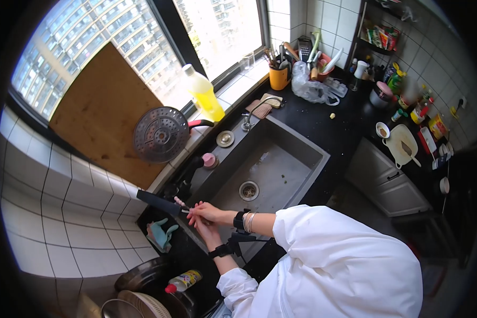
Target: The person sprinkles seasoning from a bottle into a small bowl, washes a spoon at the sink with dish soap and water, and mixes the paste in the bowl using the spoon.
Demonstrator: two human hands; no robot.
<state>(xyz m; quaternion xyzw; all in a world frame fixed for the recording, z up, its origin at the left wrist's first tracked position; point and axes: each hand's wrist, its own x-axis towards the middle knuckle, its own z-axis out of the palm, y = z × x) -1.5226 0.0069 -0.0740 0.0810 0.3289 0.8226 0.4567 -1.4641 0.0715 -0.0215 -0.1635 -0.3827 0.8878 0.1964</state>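
Note:
Both hands meet over the left end of the grey sink (302, 183), close together. My right hand (205, 211) is closed, its fingers bent over my left hand (206, 229), which lies just below and is partly hidden. A long dark object like a blade or handle (159, 202) reaches from the left wall to the right fingertips, with a silvery end there. What the fingers grip is hidden. A small pinkish piece (179, 201) shows beside the dark object. Black straps circle both wrists.
A round drain (248, 191) and a faucet (247, 126) belong to the sink. A yellow bottle (206, 100), perforated strainer (160, 135) and wooden board (103, 106) line the window. A teal glove (162, 233) and dish-soap bottle (184, 281) lie near the left arm.

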